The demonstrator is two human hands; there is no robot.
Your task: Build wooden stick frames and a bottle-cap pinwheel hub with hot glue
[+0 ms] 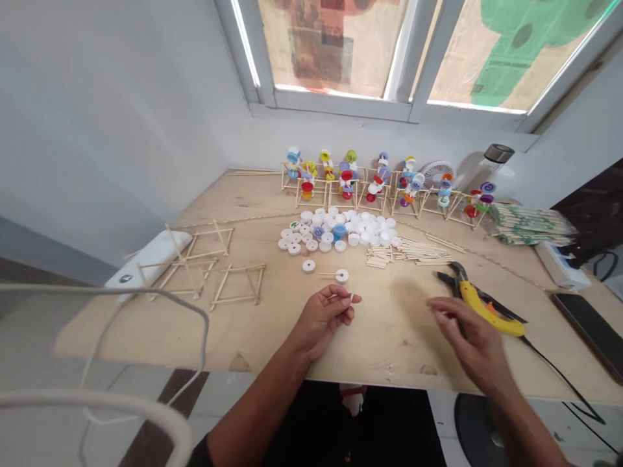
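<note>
My left hand [327, 318] is closed in a pinch around a short pale wooden stick [352, 298], of which only the tip shows between thumb and fingers. Just beyond it lies a white bottle cap [342, 276] with a stick pointing left from it. Another white cap [308, 266] with a dark centre rests farther left. My right hand [470, 340], slightly blurred, hovers over the table with fingers loosely apart, seemingly holding nothing. Close by it is a yellow-and-black glue gun [487, 314]. A pile of mostly white caps [360, 227] and loose cut sticks [418, 251] lie farther back.
Stick frames bearing coloured caps [346, 188] line the back. Bare stick frames [238, 285] stand at left beside a white power strip [156, 263]. At right are packed sticks [530, 224], a phone [588, 331] and the glue gun's cord. A blurred white cable [202, 324] crosses the left foreground.
</note>
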